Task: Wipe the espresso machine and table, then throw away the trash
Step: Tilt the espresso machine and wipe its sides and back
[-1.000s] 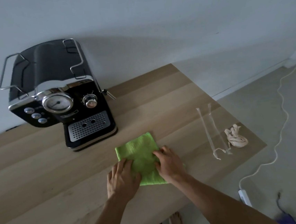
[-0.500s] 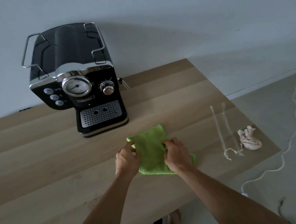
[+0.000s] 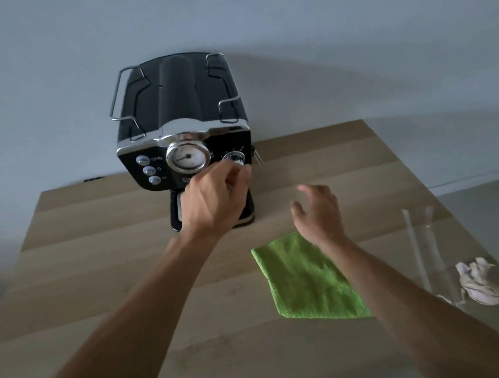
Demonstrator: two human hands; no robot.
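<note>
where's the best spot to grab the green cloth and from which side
Pinch the green cloth at its far left corner, coming down from above. It lies flat on the table, so no edge stands up to hook. That corner is bare and near the open right hand, whose forearm covers the cloth's right side.

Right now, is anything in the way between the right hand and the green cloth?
No, nothing visible. The right hand hangs open by the far edge of the green cloth, which lies flat on the table.
</note>
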